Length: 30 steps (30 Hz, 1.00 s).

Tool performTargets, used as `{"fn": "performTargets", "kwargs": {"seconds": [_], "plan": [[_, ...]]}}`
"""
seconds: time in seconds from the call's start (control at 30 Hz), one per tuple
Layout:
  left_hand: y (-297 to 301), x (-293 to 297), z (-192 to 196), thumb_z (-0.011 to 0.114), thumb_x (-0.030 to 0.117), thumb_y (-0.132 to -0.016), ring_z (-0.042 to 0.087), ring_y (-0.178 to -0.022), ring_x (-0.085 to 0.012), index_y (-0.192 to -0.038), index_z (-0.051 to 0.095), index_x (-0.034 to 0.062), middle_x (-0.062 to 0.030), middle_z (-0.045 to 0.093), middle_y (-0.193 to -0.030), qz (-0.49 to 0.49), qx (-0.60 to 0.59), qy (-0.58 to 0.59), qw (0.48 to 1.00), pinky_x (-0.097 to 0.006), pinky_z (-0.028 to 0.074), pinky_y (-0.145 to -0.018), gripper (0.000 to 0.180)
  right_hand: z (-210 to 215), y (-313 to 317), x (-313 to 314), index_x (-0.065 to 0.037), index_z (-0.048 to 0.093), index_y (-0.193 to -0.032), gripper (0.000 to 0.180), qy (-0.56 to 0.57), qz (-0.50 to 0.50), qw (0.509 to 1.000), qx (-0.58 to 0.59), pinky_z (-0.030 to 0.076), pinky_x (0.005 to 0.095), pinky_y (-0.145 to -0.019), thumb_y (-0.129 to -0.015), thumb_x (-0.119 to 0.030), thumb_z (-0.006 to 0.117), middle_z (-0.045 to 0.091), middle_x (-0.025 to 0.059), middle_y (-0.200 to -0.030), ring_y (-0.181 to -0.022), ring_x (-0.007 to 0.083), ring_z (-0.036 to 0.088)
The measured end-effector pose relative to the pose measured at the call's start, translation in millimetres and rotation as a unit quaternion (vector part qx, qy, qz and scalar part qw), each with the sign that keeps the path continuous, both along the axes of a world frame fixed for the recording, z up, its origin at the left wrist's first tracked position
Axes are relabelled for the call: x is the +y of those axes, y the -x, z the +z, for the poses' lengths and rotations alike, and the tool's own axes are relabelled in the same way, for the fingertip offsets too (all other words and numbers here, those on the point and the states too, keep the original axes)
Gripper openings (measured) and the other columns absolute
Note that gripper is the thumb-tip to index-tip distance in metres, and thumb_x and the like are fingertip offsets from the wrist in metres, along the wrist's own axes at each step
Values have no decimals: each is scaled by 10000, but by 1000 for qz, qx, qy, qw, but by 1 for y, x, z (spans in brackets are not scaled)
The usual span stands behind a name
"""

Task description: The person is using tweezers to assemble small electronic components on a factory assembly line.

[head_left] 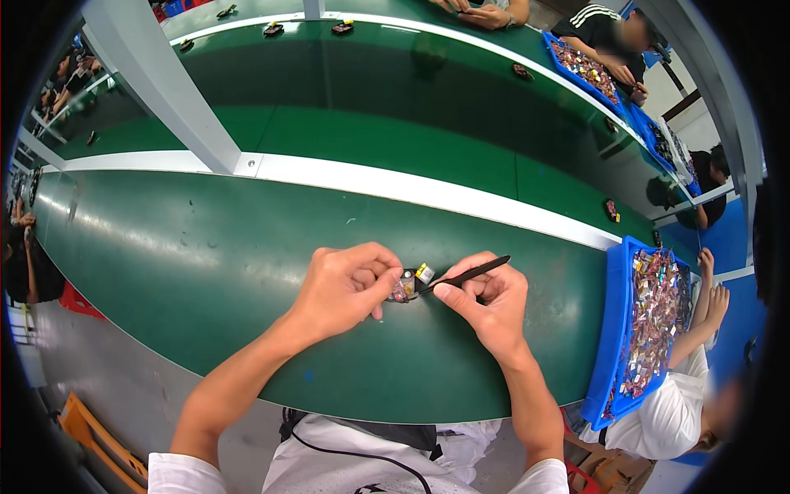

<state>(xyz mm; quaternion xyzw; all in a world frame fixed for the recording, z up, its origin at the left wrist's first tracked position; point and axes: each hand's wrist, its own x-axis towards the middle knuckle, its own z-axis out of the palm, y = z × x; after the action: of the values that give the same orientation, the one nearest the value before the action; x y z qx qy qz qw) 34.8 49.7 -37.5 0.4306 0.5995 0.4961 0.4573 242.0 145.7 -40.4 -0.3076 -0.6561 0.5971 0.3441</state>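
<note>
Pinching a small gadget (402, 288) over the green table (247, 247) is the left hand (350, 284); the right hand (492, 298) grips a slim black tool (477, 271), whose tip might slip and scratch it or knock the yellow block (425, 272) askew.

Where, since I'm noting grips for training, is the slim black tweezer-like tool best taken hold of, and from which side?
Probably around the middle of the slim black tweezer-like tool, coming from the right, as the right hand does. It is long and narrow: its tapered end points left toward the small electronic assembly in the left hand, so that end is better left free.
</note>
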Motion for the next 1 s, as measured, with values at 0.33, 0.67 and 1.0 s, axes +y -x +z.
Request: {"fn": "performTargets", "kwargs": {"seconds": [0.33, 0.67, 1.0], "plan": [[0, -1, -2, 647, 24, -976, 663, -534, -128, -979, 664, -61, -107, 726, -806, -6, 3, -19, 1000, -269, 502, -468, 87, 8, 2, -5, 21, 680, -955, 171, 6, -10, 998, -65, 265, 189, -497, -830, 67, 787, 517, -65, -649, -531, -18, 384], [-1, -2, -6, 654, 62, -997, 668, -569, -106, -1043, 685, -47, -86, 720, -791, -3, 7, -31, 999, -230, 467, -446, 122, 4, 3, -5, 12, 704, -966, 171, 26, -21, 998, -44, 230, 195, -467, -834, 40, 808, 529, -82, -629, -505, -24, 368], [-2, -2, -3, 652, 43, -988, 660, -552, -114, -1017, 677, -56, -97, 721, -799, -4, 0, -30, 1000, -250, 484, -458, 106, 6, 5, -7, 18, 702, -968, 165, 41, -20, 998, -44, 225, 195, -469, -841, 44, 804, 534, -78, -641, -515, -27, 364]]}}
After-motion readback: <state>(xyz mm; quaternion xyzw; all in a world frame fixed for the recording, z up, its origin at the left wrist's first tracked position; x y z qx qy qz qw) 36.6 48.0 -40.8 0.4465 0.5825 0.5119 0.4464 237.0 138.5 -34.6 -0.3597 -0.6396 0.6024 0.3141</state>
